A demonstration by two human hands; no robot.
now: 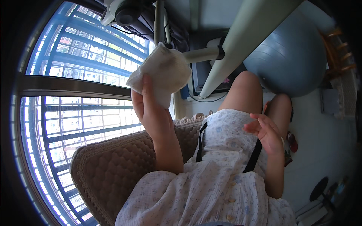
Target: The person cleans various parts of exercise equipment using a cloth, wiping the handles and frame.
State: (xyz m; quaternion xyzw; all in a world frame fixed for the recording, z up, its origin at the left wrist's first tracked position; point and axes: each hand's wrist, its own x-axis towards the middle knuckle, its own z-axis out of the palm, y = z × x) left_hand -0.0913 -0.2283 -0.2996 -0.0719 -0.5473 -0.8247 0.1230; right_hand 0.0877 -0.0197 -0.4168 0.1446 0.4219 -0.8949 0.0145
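My left hand (151, 104) holds up a white cloth (167, 67) between thumb and fingers. The cloth is folded into a pad with rough edges, and a greyish smudge shows near its top. It is raised in front of a pale metal frame bar (203, 55). Above my lap, my right hand (267, 132) is held in the air with fingers apart and nothing in it. A patterned light dress (229, 132) covers my lap, crossed by black straps (253, 155).
On my left are a window with bars (93, 50) and a quilted brown seat cover (118, 166). A thick slanted metal post (240, 36) stands ahead, with a large grey-blue exercise ball (291, 56) beyond it. A wooden chair (339, 53) is at the far right.
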